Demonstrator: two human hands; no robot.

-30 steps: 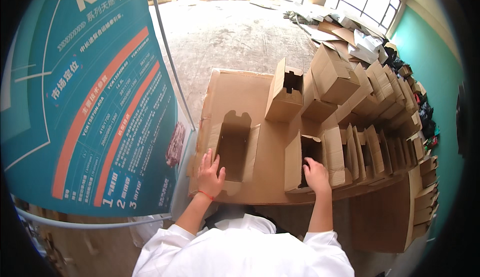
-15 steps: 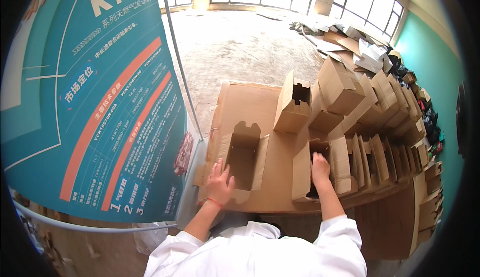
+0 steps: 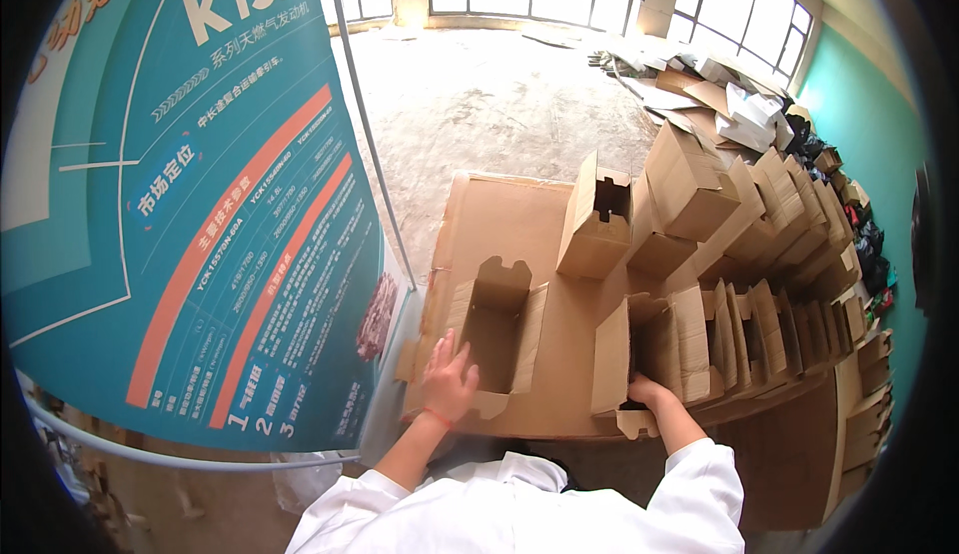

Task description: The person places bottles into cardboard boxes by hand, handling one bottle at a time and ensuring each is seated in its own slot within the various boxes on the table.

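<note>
- Head view: at the left of a flat, brown cardboard-topped table (image 3: 562,354), the left hand (image 3: 450,384), fingers spread and gripping nothing, is rested against an open-topped, rectangular brown cardboard box (image 3: 532,339).
- At the table's near edge, the right hand (image 3: 649,391) is dipped into a second brown cardboard box (image 3: 610,359); its grip cannot be told.
- Thin flaps could be creased by hard pressing.
- Matte walls and a notched far flap (image 3: 501,274) are displayed.
</note>
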